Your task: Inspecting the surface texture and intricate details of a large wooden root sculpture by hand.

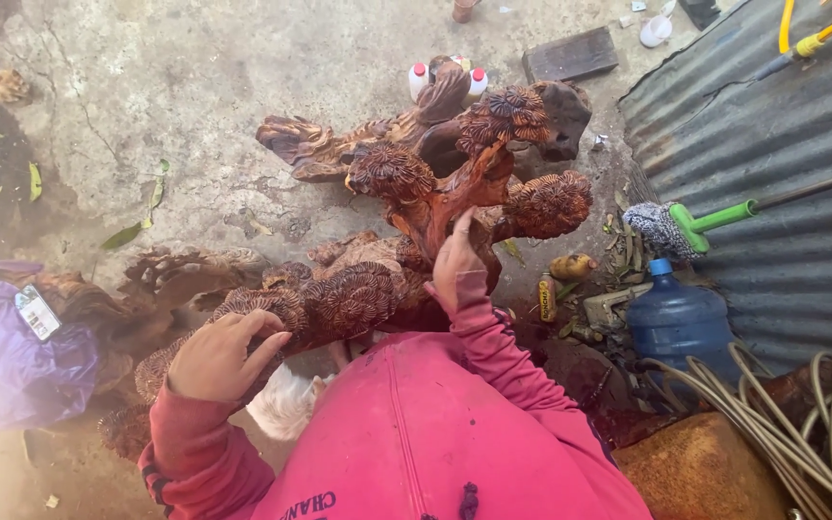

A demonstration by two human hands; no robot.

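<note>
A large reddish-brown carved wood sculpture with round ribbed flower shapes stands on the concrete floor before me. My left hand rests, fingers curled, on a carved flower at its lower left part. My right hand presses flat against the central trunk below the upper flowers. I wear a pink jacket. A white cloth shows just under my left arm.
A blue water jug and coiled hoses lie at the right by a corrugated metal sheet. A green-handled mop leans there. White bottles stand behind the sculpture; a purple cloth lies left.
</note>
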